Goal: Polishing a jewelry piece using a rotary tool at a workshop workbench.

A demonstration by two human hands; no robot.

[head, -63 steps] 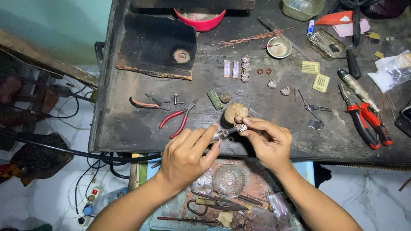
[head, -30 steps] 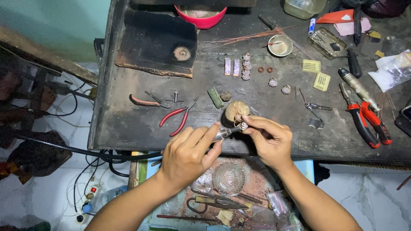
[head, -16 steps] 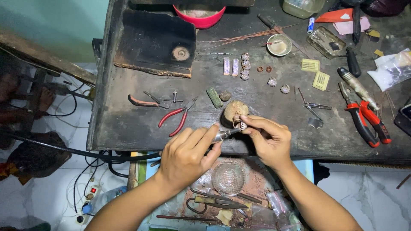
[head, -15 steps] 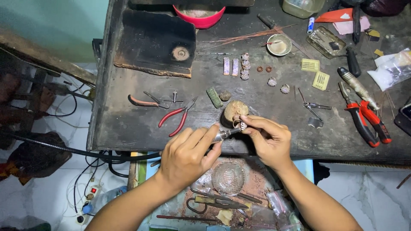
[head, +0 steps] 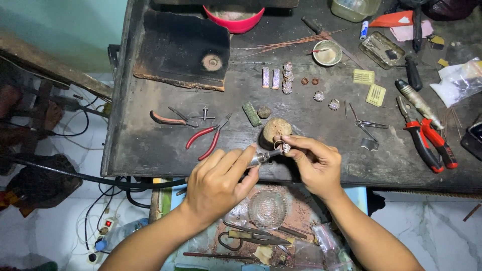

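Dark, worn wood forms the counter (head: 150, 150) seen from the head camera. The left hand (head: 218, 183) is curled shut around a small metal tool (head: 263, 157), its tip pointing right. The right hand (head: 314, 165) pinches a small silver ring (head: 285, 147) between thumb and fingertips, closed on it, just beside the tool's tip; whether the two touch is hard to tell. Both hands hover at the counter's near edge, just in front of a rounded wooden peg block (head: 275, 130). Red-handled pliers (head: 208, 140) lie left of the hands, with bare counter between. The ring's detail is too small to make out. Below the edge, an open drawer (head: 261, 221) is partly hidden by the wrists.
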